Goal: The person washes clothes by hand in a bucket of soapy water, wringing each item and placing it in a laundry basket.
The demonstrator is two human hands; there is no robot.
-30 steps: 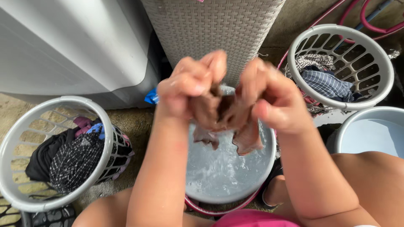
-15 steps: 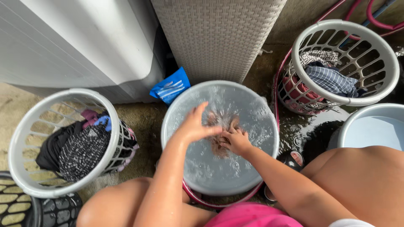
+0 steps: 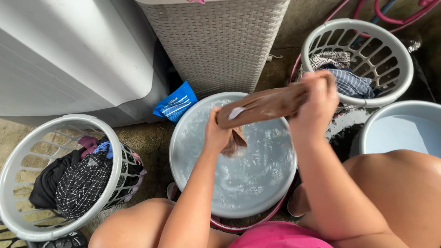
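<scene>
Half a sec ago both hands were down in the basin (image 3: 193, 183) w/ the brown cloth (image 3: 262, 104) underwater; now it's lifted clear & pulled out long over the soapy water, so scrubbing looks paused, prob. checking or wringing. Left hand (image 3: 217, 133) low, fingers closed round the cloth's lower end. Right hand (image 3: 317, 98) raised toward the right laundry basket (image 3: 399, 50), fingers clamped on the other end. Left basket (image 3: 27, 151) holds dark clothes.

Both hands, left (image 3: 216, 135) and right (image 3: 317, 103), stretch a wet brown cloth (image 3: 262, 105) taut over the soapy basin (image 3: 183, 151), baskets (image 3: 115, 156) either side.
</scene>
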